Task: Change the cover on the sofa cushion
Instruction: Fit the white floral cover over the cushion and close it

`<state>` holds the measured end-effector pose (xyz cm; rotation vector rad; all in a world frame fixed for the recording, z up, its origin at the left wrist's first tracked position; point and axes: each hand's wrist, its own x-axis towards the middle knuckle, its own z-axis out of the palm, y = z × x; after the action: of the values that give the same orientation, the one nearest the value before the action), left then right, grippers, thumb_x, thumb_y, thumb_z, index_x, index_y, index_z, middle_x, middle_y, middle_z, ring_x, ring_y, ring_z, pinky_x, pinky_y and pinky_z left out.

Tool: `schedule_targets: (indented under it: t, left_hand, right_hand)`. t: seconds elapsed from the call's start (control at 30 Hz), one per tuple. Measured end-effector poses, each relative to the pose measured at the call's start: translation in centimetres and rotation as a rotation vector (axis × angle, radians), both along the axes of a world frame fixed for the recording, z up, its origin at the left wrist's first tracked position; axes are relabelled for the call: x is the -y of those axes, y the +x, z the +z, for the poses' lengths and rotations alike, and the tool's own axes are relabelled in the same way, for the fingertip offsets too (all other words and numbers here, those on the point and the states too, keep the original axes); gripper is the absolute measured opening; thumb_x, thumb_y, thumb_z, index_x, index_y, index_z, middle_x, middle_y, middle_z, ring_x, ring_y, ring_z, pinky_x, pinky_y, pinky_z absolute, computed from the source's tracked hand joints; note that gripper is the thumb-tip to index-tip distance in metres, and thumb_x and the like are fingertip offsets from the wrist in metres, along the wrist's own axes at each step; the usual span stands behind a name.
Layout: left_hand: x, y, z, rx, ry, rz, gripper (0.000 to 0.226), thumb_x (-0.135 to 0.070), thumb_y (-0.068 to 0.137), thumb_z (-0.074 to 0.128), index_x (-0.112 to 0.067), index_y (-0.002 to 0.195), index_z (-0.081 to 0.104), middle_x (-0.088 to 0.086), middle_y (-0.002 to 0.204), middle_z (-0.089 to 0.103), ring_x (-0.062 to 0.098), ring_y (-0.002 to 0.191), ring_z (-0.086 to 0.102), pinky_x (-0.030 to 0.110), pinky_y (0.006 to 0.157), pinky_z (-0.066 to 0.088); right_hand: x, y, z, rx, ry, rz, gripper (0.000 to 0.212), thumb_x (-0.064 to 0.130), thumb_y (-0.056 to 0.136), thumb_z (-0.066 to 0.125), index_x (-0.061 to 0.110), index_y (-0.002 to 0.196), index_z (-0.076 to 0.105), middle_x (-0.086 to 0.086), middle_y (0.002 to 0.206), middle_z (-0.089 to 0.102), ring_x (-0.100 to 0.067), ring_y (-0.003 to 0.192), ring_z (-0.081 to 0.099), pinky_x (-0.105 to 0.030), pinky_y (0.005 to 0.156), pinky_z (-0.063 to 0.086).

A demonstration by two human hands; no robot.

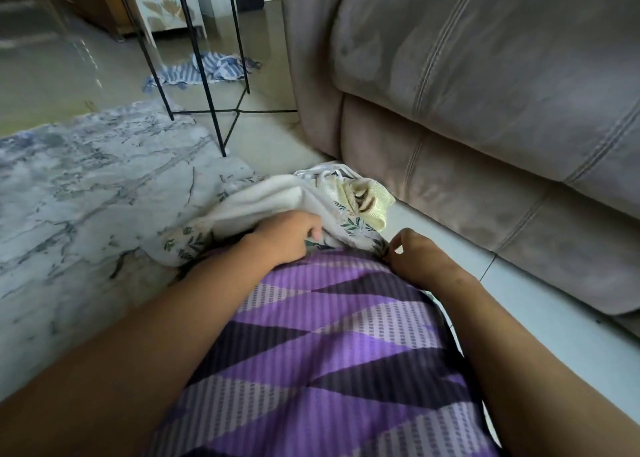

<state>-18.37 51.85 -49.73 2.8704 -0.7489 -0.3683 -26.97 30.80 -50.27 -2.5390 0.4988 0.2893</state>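
Observation:
A cushion in a purple cover [322, 345] with dark triangles lies lengthwise under my arms, low in the middle of the view. At its far end a white cover with green leaf print [263, 203] is bunched up, partly inside out. My left hand [287, 235] grips a fold of this white cover at the cushion's far left edge, fingers curled into the cloth. My right hand [415, 252] pinches the cover's edge at the far right corner with thumb and curled fingers. A yellowish cloth [367, 197] lies bunched just beyond.
A grey-brown sofa [485, 110] fills the right side, close to the cushion. A marbled grey rug [86, 186] covers the floor on the left. The black metal legs of a side table [204, 75] stand behind, with a blue striped cloth [207, 70] on the tiles.

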Motion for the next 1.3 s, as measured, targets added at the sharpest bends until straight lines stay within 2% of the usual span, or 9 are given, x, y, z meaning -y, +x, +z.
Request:
schedule_targets:
  t: [0.13,0.3,0.47,0.53,0.6,0.67,0.8,1.13,1.3]
  left_hand:
    - [-1.7,0.7,-1.2,-0.063,0.348,0.194,0.04,-0.048,0.097,0.045,-0.031,0.134,0.043,0.014,0.146,0.044,0.042,0.136,0.037,0.072,0.111,0.002]
    - [-0.8,0.8,-0.9,0.017,0.532,0.236,0.037,-0.042,0.098,0.046,-0.036,0.134,0.049,0.016,0.148,0.029,0.039,0.133,0.037,0.079,0.106,0.004]
    - [-3.2,0.2,0.3,0.262,0.17,0.183,0.025,-0.057,0.096,0.038,-0.045,0.112,0.053,-0.007,0.103,0.067,0.024,0.106,0.059,0.076,0.106,-0.001]
    - [-4.6,-0.8,0.2,0.38,-0.044,0.074,0.016,-0.056,0.092,0.046,-0.042,0.096,0.053,-0.012,0.073,0.059,0.017,0.082,0.053,0.064,0.109,0.02]
    - [-6.1,-1.8,-0.2,0.321,-0.283,-0.046,0.013,-0.047,0.089,0.056,-0.036,0.085,0.051,-0.011,0.061,0.049,0.015,0.065,0.05,0.039,0.08,0.047]
    - [-7.3,-2.4,-0.7,0.139,-0.436,-0.091,0.008,-0.04,0.088,0.062,-0.035,0.088,0.056,-0.01,0.066,0.056,0.015,0.063,0.057,0.036,0.063,0.051]
    - [-8.4,-2.6,-1.6,-0.086,-0.583,-0.059,0.01,-0.037,0.088,0.067,-0.036,0.097,0.064,-0.013,0.096,0.07,0.012,0.094,0.068,0.044,0.087,0.055]
    - [-3.1,-3.7,0.5,-0.039,-0.388,-0.115,0.004,-0.043,0.089,0.064,-0.042,0.092,0.066,-0.015,0.071,0.066,0.004,0.064,0.06,0.03,0.065,0.049]
    - [-3.4,-4.4,0.7,-0.003,-0.445,-0.129,0.012,-0.036,0.086,0.071,-0.041,0.096,0.067,-0.017,0.07,0.063,0.003,0.063,0.057,0.037,0.067,0.052]
  right_hand:
    - [-0.4,0.1,-0.4,0.095,-0.03,0.138,0.036,0.013,0.094,0.056,0.028,0.123,0.04,-0.001,0.077,0.056,-0.034,0.088,0.059,-0.031,0.072,0.037]
    - [-0.7,0.1,-0.5,0.071,-0.099,0.284,0.043,0.024,0.094,0.056,0.052,0.126,0.049,-0.007,0.116,0.049,-0.032,0.094,0.065,-0.036,0.095,0.05]
    - [-0.9,0.2,-0.6,0.01,-0.139,0.315,0.039,0.045,0.093,0.04,0.064,0.128,0.04,-0.004,0.117,0.044,-0.03,0.105,0.061,-0.049,0.1,0.047]
    - [-0.7,0.4,-0.6,-0.056,-0.198,0.28,0.046,0.055,0.089,0.031,0.055,0.135,0.037,-0.008,0.124,0.053,-0.031,0.116,0.054,-0.053,0.099,0.042]
    - [-0.5,0.3,-0.4,-0.082,-0.209,0.232,0.052,0.062,0.092,0.035,0.047,0.141,0.035,-0.01,0.13,0.051,-0.032,0.122,0.051,-0.054,0.1,0.037]
    - [-0.4,0.0,0.1,-0.116,-0.215,0.214,0.054,0.064,0.093,0.038,0.047,0.144,0.033,-0.012,0.139,0.046,-0.034,0.129,0.045,-0.054,0.104,0.03]
    - [-0.9,-0.6,0.6,-0.191,-0.218,0.221,0.041,0.06,0.094,0.042,0.056,0.134,0.043,-0.011,0.139,0.04,-0.035,0.133,0.029,-0.051,0.103,0.023]
    - [-1.9,-0.6,-0.2,-0.015,-0.23,0.332,0.045,0.058,0.089,0.058,0.055,0.133,0.049,-0.008,0.142,0.02,-0.03,0.147,-0.007,-0.072,0.108,-0.014]
    - [-0.3,-1.7,0.2,-0.004,-0.224,0.248,0.03,0.048,0.087,0.063,0.047,0.117,0.063,0.0,0.147,0.028,-0.028,0.15,-0.004,-0.076,0.109,0.0]
